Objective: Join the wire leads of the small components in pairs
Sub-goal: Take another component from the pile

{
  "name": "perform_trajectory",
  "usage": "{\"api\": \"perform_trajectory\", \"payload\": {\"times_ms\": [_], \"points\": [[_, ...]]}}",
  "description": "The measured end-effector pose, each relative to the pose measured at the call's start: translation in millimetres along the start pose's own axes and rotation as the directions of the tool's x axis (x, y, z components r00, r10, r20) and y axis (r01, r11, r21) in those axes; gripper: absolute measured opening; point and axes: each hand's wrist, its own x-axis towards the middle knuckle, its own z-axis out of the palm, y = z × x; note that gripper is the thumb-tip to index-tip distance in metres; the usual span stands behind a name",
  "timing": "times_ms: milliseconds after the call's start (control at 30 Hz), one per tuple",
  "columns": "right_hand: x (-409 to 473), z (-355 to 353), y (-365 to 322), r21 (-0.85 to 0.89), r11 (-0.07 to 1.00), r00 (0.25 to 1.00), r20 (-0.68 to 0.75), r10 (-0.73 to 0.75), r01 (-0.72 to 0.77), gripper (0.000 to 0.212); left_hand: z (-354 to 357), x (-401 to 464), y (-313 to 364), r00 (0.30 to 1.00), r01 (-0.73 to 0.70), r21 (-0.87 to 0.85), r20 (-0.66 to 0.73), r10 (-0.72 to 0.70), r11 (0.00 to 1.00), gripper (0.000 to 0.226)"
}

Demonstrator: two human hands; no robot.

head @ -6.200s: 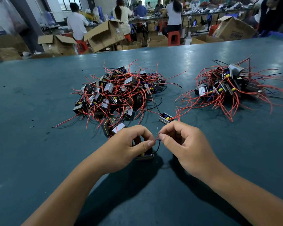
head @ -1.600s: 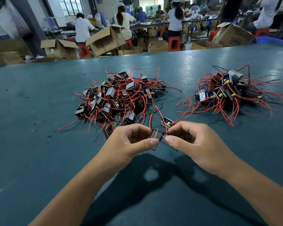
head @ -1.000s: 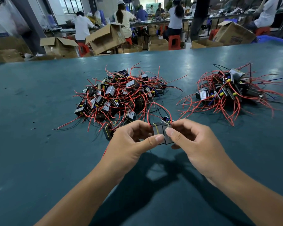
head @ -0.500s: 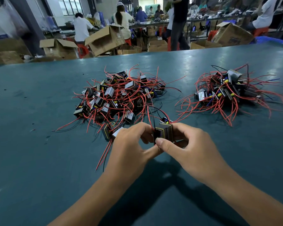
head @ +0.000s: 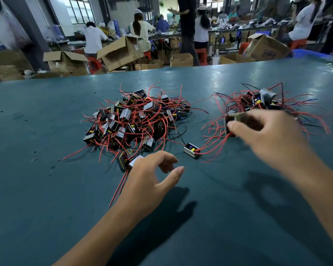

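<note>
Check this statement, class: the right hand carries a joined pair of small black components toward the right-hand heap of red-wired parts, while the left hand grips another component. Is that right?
Not quite. In the head view the left hand grips nothing; its fingers hang loosely curled over the green table. The rest stands: the right hand holds the blurred black components by the right-hand heap of red-wired parts.

One view only, head-worn, wide-angle, looking forward and down across the green table [head: 46, 208]. Forearms enter from the near edge, left hand [head: 152, 177] close below the lens, right hand [head: 265, 131] farther out and blurred. Two wire piles [head: 135, 120] sit mid-frame; far behind, boxes [head: 121, 52] and workers fill the top, lines bowed by the lens.
</note>
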Motion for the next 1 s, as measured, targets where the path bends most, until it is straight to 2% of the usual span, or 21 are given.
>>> {"api": "perform_trajectory", "payload": {"times_ms": [100, 167, 267, 333, 400, 467, 600, 700, 833, 900, 933, 1000], "points": [[43, -22, 9, -0.230, 0.973, 0.995, -0.098, -0.026, 0.002, 0.036, 0, 1, -2, 1.000, -0.002, 0.009, 0.011, 0.002, 1.000, 0.016], [83, -28, 20, -0.396, 0.918, 0.990, -0.134, -0.043, -0.013, 0.035, 0, 1, -2, 1.000, -0.003, 0.014, 0.018, 0.003, 1.000, 0.014], [142, -25, 49, -0.592, 0.803, 0.989, -0.145, -0.032, -0.061, 0.040, 0, 2, -3, 1.000, 0.004, 0.009, 0.020, -0.004, 1.000, 0.012], [166, -14, 70, -0.656, 0.749, 0.995, -0.095, 0.040, -0.093, 0.042, -1, 2, -4, 1.000, 0.009, 0.008, 0.018, -0.009, 1.000, 0.012], [178, -3, 90, -0.688, 0.722, 0.994, 0.017, 0.110, -0.068, 0.042, -2, 3, -6, 1.000, 0.013, 0.011, 0.014, -0.014, 1.000, 0.012], [182, 5, 104, -0.682, 0.731, 0.992, 0.072, 0.103, -0.027, 0.041, -2, 3, -8, 1.000, 0.011, 0.011, 0.012, -0.011, 1.000, 0.013], [182, 11, 113, -0.694, 0.720, 0.998, 0.049, 0.031, 0.012, 0.039, -1, 3, -11, 1.000, -0.009, 0.044, 0.028, 0.008, 0.999, 0.014], [185, 12, 108, -0.716, 0.698, 0.993, 0.079, 0.089, -0.006, 0.039, 0, 2, -12, 0.999, -0.015, 0.067, 0.045, 0.012, 0.998, 0.014], [187, 10, 87, -0.822, 0.566, 0.982, 0.047, 0.181, -0.065, 0.052, -1, 1, -15, 0.998, -0.020, 0.076, 0.062, 0.015, 0.997, 0.010], [181, 12, 69, -0.861, 0.505, 0.992, 0.002, 0.130, -0.064, 0.054, -2, 1, -16, 0.998, -0.026, 0.079, 0.061, 0.021, 0.997, 0.008], [177, 14, 59, -0.856, 0.515, 0.997, -0.003, 0.077, -0.042, 0.051, -2, 2, -16, 0.998, -0.029, 0.081, 0.063, 0.024, 0.996, 0.008], [161, 24, 37, -0.769, 0.637, 0.998, 0.045, -0.040, 0.060, 0.045, -1, 2, -19, 0.997, -0.029, 0.103, 0.071, 0.022, 0.994, 0.009]]}}
